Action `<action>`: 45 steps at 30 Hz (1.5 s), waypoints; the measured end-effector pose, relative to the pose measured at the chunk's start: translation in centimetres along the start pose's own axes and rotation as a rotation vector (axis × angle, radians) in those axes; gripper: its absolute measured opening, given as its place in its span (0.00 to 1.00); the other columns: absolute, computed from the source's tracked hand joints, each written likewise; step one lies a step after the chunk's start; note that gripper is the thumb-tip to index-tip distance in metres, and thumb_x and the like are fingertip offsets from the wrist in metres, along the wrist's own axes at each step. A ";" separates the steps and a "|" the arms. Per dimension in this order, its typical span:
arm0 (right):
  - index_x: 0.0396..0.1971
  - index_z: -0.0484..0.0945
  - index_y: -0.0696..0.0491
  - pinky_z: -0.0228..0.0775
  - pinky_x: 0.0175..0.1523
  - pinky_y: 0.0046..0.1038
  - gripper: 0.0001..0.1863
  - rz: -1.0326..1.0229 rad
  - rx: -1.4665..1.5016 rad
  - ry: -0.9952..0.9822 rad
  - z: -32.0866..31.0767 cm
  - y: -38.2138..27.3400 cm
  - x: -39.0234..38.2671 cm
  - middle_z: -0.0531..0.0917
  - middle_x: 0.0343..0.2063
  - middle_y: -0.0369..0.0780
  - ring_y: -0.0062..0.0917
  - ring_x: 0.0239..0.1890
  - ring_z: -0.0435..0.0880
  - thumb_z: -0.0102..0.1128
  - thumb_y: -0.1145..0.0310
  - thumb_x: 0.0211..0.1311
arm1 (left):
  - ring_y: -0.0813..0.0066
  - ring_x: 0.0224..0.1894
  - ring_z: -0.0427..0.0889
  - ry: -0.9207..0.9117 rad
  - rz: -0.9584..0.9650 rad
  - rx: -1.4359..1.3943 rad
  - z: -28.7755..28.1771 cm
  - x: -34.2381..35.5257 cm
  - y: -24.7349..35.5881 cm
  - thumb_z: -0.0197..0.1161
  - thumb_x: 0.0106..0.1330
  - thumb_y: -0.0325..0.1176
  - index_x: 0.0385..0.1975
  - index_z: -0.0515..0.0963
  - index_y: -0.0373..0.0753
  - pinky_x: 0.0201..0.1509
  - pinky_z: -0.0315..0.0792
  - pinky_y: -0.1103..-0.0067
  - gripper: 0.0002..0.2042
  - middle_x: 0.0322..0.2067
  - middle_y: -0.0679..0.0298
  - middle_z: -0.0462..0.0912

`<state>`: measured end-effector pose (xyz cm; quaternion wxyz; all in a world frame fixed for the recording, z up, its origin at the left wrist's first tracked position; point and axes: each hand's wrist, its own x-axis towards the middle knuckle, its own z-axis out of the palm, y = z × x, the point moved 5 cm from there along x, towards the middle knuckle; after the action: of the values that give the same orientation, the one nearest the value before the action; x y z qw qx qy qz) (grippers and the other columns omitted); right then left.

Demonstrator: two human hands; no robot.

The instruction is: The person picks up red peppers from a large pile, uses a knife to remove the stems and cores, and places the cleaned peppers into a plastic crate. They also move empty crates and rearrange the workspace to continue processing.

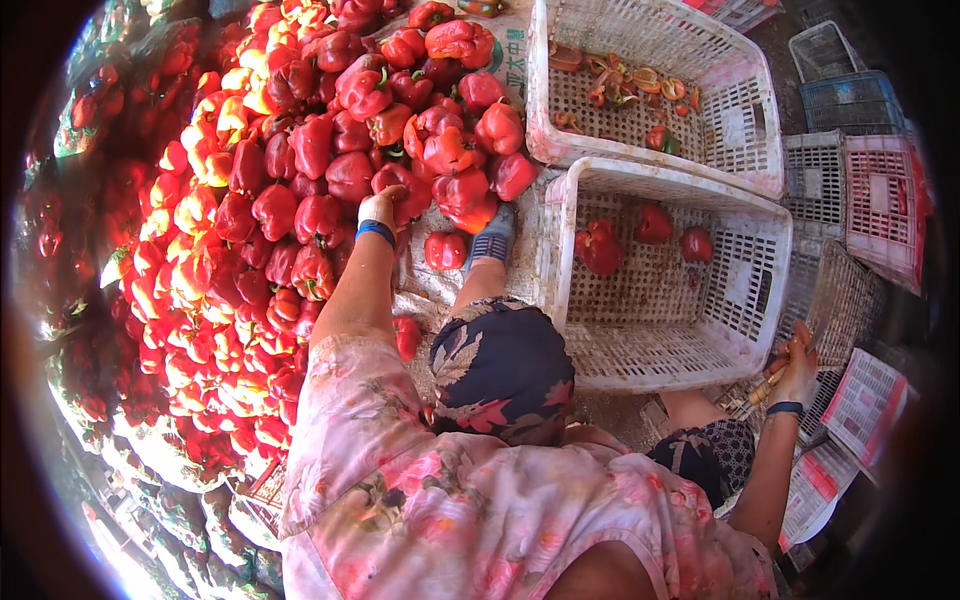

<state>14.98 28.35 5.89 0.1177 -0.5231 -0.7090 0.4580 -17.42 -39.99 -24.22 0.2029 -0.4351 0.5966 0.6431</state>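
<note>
The dirty floor (428,312) bears heaped red peppers (275,212) beside two white plastic crates (742,284).

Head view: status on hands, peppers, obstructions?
Left hand touching red pepper, pepper pile around it. Right hand near nearer white crate, grip contents unclear. Foot at pile's edge; left hand unobstructed.

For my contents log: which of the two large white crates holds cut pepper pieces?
The farther white crate: orange-red cut pieces lie on its floor. The nearer white crate, lower in the picture, holds apparently whole red peppers.
</note>
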 end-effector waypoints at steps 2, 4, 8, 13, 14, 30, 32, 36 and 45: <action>0.58 0.74 0.54 0.64 0.16 0.22 0.20 0.062 0.090 -0.097 4.9 -1.8 -2.5 0.77 0.23 0.34 0.17 0.11 0.68 0.51 0.64 0.69 | 0.61 0.32 0.85 -0.168 -0.035 -0.278 3.0 -1.7 0.1 0.68 0.53 0.32 0.40 0.79 0.35 0.33 0.81 0.65 0.15 0.34 0.58 0.84; 0.55 0.75 0.53 0.65 0.17 0.22 0.18 0.104 0.103 -0.242 9.8 -4.4 -5.4 0.76 0.22 0.33 0.16 0.12 0.69 0.50 0.63 0.70 | 0.60 0.37 0.85 -0.327 0.017 -0.472 6.3 -4.1 0.6 0.65 0.55 0.27 0.41 0.79 0.35 0.40 0.82 0.65 0.13 0.36 0.59 0.84; 0.48 0.77 0.55 0.66 0.18 0.20 0.16 -0.046 0.024 -0.573 16.2 -9.6 -11.3 0.76 0.22 0.34 0.16 0.14 0.71 0.51 0.58 0.73 | 0.69 0.39 0.84 -0.638 0.422 -0.218 15.5 -18.8 7.5 0.66 0.56 0.25 0.45 0.78 0.34 0.45 0.80 0.72 0.16 0.37 0.61 0.83; 0.38 0.77 0.55 0.63 0.20 0.18 0.17 -0.186 0.292 -0.732 18.4 -14.5 -16.3 0.77 0.20 0.34 0.13 0.14 0.69 0.52 0.55 0.74 | 0.72 0.41 0.83 -0.594 0.658 0.226 21.5 -32.1 10.1 0.69 0.57 0.24 0.51 0.73 0.36 0.46 0.79 0.75 0.21 0.40 0.64 0.82; 0.37 0.77 0.54 0.63 0.20 0.18 0.17 -0.217 0.279 -0.744 17.9 -15.3 -16.5 0.76 0.19 0.33 0.13 0.14 0.68 0.51 0.55 0.74 | 0.72 0.36 0.83 -0.580 0.788 0.237 22.4 -32.9 10.1 0.77 0.49 0.36 0.46 0.73 0.34 0.38 0.80 0.75 0.26 0.35 0.59 0.83; 0.28 0.75 0.59 0.68 0.16 0.28 0.25 -0.207 -0.043 -0.697 10.1 -13.9 -14.0 0.77 0.14 0.39 0.24 0.12 0.76 0.52 0.49 0.71 | 0.58 0.36 0.81 -0.534 1.301 0.337 28.3 -45.9 3.0 0.78 0.44 0.59 0.37 0.74 0.32 0.42 0.74 0.68 0.35 0.33 0.52 0.80; 0.31 0.74 0.58 0.66 0.13 0.28 0.21 -0.056 -0.004 -0.838 10.4 -11.0 -12.7 0.76 0.16 0.38 0.22 0.11 0.75 0.53 0.53 0.71 | 0.51 0.34 0.78 -0.404 1.632 0.630 29.5 -47.9 3.2 0.77 0.39 0.63 0.35 0.75 0.32 0.39 0.73 0.63 0.38 0.30 0.51 0.78; 0.35 0.77 0.59 0.71 0.22 0.32 0.16 -0.275 -0.009 -0.693 12.1 -7.9 -12.9 0.80 0.19 0.43 0.30 0.16 0.80 0.53 0.58 0.70 | 0.56 0.35 0.78 -0.554 1.559 0.558 31.3 -49.6 3.0 0.79 0.41 0.57 0.36 0.74 0.32 0.42 0.73 0.66 0.35 0.32 0.53 0.78; 0.34 0.82 0.53 0.73 0.39 0.47 0.21 -0.602 -0.433 -0.482 12.2 -7.7 -11.4 0.83 0.29 0.50 0.48 0.35 0.83 0.53 0.49 0.66 | 0.66 0.46 0.81 -0.924 0.164 -0.401 34.1 -42.4 -0.6 0.61 0.67 0.54 0.52 0.73 0.40 0.54 0.76 0.66 0.25 0.46 0.61 0.81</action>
<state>7.09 11.95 8.68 -0.0351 -0.1843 -0.9166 0.3531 -4.95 3.23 6.30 0.3070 -0.0874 0.3417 0.8839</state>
